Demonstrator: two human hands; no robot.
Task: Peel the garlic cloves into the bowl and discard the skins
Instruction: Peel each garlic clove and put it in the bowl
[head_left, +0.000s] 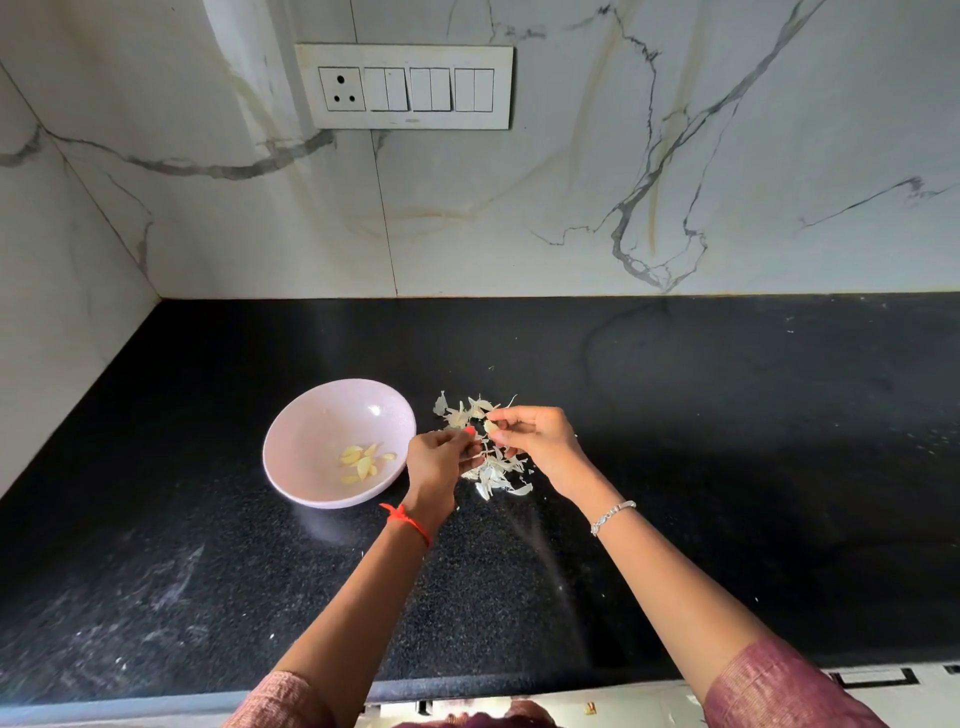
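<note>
Black countertop (727, 467): right hand (540, 441) pinches a garlic clove (490, 427); left hand (441, 460) curled beside it, grip unclear.

Right grip (535, 439) pinches garlic clove (490, 427) above skins pile (496, 474) on black desk (727, 467); left grip (441, 460) curled just beside clove, hold unclear; pink bowl (327, 415) holding peeled cloves (363, 462) just left

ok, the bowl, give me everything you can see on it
The bowl is round, shallow, pale pink and glossy, like glazed ceramic or plastic. It stands upright on the black counter, left of the pile of garlic skins. Several peeled cloves lie inside, toward the near side. The left hand hovers by its right rim; contact cannot be told.
</note>
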